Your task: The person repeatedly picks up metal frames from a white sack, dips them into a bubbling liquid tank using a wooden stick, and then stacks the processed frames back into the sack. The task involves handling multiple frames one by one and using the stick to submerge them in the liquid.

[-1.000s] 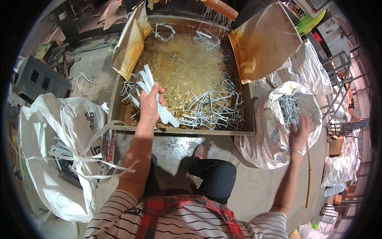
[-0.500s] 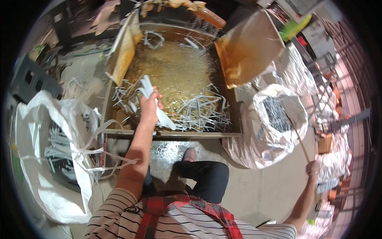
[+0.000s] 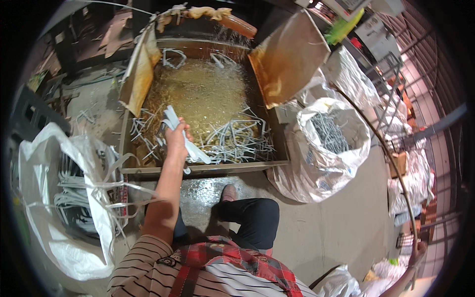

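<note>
My left hand (image 3: 178,140) is closed around a bundle of flat, pale strips (image 3: 171,118), which poke out on both sides of the fist. It is over the near left part of a metal trough (image 3: 208,169) of shallow yellowish water. Thin white strips (image 3: 240,136) lie tangled beside it in the near right of the trough. Far out at the lower right, my right hand (image 3: 419,250) is closed round a long thin stick (image 3: 402,180). The stick runs forward past the right side of a white sack and looks bowed.
Left stands an open white sack (image 3: 42,173) of pale strips. Another white sack (image 3: 354,161), right of the trough, holds thin grey pieces. Rusty panels (image 3: 287,59) rise at the trough's sides. Water falls from an orange pipe (image 3: 238,26) at the back. More sacks (image 3: 349,74) line the right.
My right hand has swung outward and down with the stick, whose far end has left the grey-filled sack. My left hand still grips the strips. The whole view has shifted slightly.
</note>
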Available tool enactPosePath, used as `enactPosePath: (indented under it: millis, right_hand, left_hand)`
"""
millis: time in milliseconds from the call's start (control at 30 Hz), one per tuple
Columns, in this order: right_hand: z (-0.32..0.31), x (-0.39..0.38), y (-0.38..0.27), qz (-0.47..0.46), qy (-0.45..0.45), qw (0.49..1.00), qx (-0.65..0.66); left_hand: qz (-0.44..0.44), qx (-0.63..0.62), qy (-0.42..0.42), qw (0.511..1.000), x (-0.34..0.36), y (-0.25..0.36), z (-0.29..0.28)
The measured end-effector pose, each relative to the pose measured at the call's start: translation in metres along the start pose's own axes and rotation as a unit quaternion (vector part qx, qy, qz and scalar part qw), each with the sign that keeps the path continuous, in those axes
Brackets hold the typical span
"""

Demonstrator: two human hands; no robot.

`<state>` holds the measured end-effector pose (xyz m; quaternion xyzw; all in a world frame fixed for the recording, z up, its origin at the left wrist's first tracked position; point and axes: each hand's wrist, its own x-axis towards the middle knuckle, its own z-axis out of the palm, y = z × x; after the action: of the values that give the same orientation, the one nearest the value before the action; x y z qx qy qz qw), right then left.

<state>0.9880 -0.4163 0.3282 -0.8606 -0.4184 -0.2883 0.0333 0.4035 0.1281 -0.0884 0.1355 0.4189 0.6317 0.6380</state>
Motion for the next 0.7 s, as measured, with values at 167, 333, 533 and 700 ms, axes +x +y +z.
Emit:
enactPosePath:
  millis: [167,333,533,700]
  right_hand:
    - [0.061,0.028,-0.121,-0.013,-0.046,0.971,0.234]
    - [0.109,0.086,-0.36,-0.069,-0.081,0.994,0.012]
    - [0.191,0.184,-0.525,-0.163,-0.082,0.983,-0.027]
    - [0.271,0.232,-0.621,-0.216,-0.062,0.974,0.009]
  left_hand:
    - [-0.014,-0.004,0.022,1.0,-0.008,0.005,0.004]
    - [-0.008,0.006,0.019,1.0,-0.01,0.011,0.005]
    - [-0.029,-0.008,0.024,0.999,-0.01,0.014,0.003]
    - [-0.024,-0.008,0.035,0.999,-0.005,0.019,-0.003]
